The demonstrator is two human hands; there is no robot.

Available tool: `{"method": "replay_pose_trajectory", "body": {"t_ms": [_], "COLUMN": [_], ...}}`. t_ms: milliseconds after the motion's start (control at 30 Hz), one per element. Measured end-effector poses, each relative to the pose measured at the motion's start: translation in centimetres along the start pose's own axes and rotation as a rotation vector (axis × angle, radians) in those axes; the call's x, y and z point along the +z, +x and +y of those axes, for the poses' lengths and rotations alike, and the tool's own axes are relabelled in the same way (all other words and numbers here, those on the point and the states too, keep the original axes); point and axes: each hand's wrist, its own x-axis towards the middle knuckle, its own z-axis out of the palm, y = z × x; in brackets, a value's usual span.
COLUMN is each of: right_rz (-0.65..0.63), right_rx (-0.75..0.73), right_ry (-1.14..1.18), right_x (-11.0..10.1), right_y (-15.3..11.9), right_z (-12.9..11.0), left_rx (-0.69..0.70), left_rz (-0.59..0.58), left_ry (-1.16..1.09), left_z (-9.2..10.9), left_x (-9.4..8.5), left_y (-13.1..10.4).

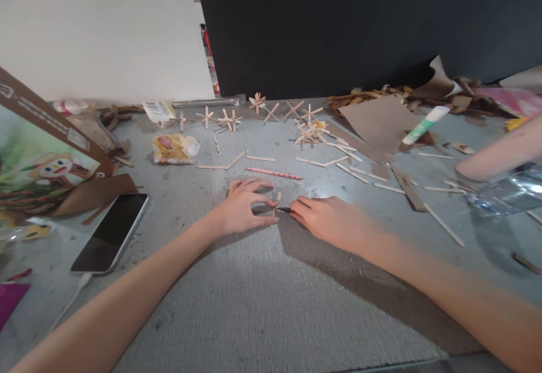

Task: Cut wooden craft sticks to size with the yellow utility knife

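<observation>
My left hand (245,206) rests on the grey tabletop, with thumb and fingers closed on a short wooden craft stick (278,197) held almost upright. My right hand (322,218) grips a slim dark pointed tool (284,209); most of it is hidden in the fingers, so its kind is unclear. The tool's tip meets the stick near its lower part. Just beyond both hands lies a red patterned pencil (274,174). Behind it are a bent craft stick (222,166) on the left and another bent craft stick (322,163) on the right.
Several star-shaped stick pieces (228,119) stand along the back. A phone (110,232) with a cable and a printed cardboard box (46,147) are at left. On the right are brown cardboard (375,122), a white-green tube (425,125), a clear bottle (508,192) and another person's arm (499,147).
</observation>
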Motion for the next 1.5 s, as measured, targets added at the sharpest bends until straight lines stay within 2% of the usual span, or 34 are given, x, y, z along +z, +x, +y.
{"method": "replay_pose_trajectory", "body": {"t_ms": [300, 533, 1033, 1500], "right_rz": [-0.227, -0.273, -0.162, -0.221], "right_rx": [0.097, 0.099, 0.113, 0.149], "right_ry": [0.088, 0.121, 0.034, -0.014], "right_x": [-2.1, -1.9, -1.0, -1.4], "right_y": [0.8, 1.5, 0.4, 0.7], "right_z": [-0.5, -0.2, -0.2, -0.7], "left_rx": [-0.052, -0.067, -0.048, -0.046], "left_rz": [-0.059, -0.042, -0.069, -0.066], "left_ry": [-0.008, -0.011, 0.018, 0.011], "left_z": [0.7, 0.8, 0.6, 0.8], "left_x": [-0.6, -0.5, -0.6, -0.5], "left_y": [0.1, 0.2, 0.0, 0.1]}}
